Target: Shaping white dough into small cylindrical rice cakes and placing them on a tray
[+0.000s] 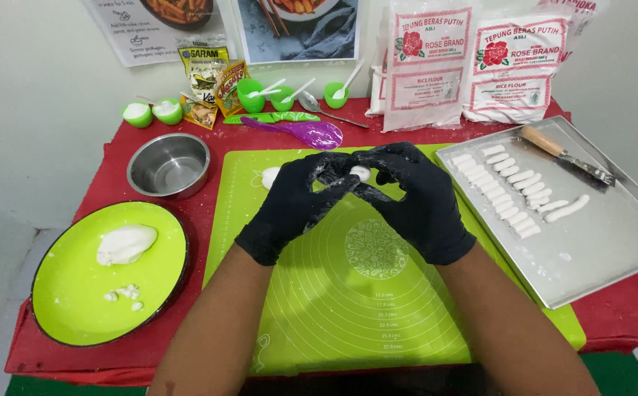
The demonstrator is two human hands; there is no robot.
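Green plate point(69, 293) holding dough lump point(126, 244), steel bowl point(168, 166), tray point(605, 249) of dough sticks point(509, 192)

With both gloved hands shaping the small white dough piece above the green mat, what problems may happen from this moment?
1. The small dough piece is pinched only between the fingertips of the left hand and right hand, so it may slip onto the green mat.
2. Both gloves show white residue, so the dough may stick and lose its shape.
3. The metal tray reaches the edge of the table; a bump from the right forearm might shift it and disturb the rows of dough sticks.
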